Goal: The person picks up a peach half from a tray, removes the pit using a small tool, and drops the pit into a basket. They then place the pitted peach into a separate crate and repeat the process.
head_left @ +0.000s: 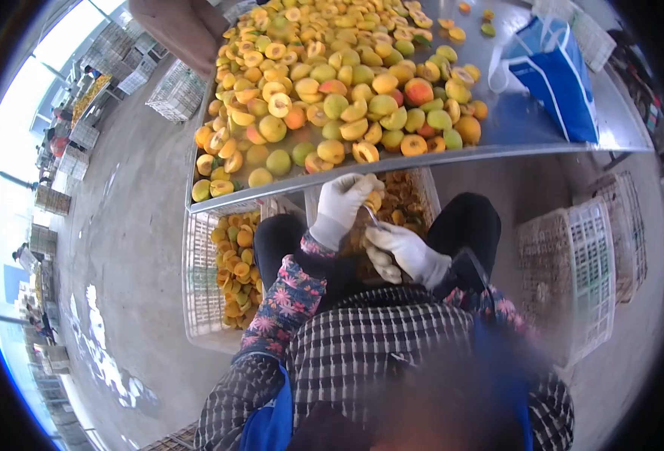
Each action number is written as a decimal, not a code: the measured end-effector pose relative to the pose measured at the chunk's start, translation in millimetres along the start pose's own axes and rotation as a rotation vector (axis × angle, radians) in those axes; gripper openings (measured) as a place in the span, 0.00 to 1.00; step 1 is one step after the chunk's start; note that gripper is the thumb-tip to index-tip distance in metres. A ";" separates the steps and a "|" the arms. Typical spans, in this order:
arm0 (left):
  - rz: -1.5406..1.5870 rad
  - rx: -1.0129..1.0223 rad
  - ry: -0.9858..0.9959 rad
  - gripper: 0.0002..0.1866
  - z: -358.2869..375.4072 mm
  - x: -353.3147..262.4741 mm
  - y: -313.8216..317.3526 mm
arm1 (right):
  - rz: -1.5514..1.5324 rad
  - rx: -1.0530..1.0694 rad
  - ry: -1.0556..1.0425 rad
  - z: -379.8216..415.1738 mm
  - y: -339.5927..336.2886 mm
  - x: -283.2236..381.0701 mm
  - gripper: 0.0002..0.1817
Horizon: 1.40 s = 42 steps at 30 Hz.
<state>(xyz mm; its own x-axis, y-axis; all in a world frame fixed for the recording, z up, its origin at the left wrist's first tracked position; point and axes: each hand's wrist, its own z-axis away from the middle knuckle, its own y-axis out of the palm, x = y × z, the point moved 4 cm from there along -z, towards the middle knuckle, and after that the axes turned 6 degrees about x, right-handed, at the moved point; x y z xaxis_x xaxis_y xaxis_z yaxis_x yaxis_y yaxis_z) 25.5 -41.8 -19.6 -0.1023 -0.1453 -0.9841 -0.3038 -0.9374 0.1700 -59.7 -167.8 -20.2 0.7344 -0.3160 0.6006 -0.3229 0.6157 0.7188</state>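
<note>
My left hand (343, 204), in a white glove, is closed on a yellow peach half (375, 200) just below the table's front edge. My right hand (407, 252), gloved too, grips a thin curved metal tool (372, 216) whose tip reaches the fruit; the exact kind of tool is hard to make out. Under both hands, between my knees, a crate holds dark orange fruit pieces (407, 197). Above them, a heap of whole and halved yellow peaches (332, 90) covers much of the metal table (527, 135).
A white crate of peach halves (203, 278) stands by my left knee. Stacked crates (565, 270) are on the floor at the right. A blue bag (554, 79) lies on the table. Another person's brown clothing (178, 30) shows at the table's far left.
</note>
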 end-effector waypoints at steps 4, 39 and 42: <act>-0.306 -0.219 0.098 0.13 2.8 -12.2 -49.2 | 0.168 -0.052 -0.007 13.9 -12.2 13.8 0.11; -0.349 -0.284 0.248 0.28 -46.4 -50.1 -169.2 | 0.631 -0.761 -0.626 56.8 -145.5 400.3 0.14; 0.212 -0.200 0.159 0.28 -36.6 -61.2 -173.2 | 0.531 -0.776 -0.755 58.3 -146.0 434.5 0.14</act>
<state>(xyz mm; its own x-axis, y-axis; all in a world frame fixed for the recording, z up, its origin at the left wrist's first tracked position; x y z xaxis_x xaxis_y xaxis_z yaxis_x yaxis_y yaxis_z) 119.1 117.9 9.2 0.0103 -0.3768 -0.9263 -0.0982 -0.9222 0.3740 271.8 -437.1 156.2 0.0007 -0.0744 0.9972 0.1566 0.9849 0.0734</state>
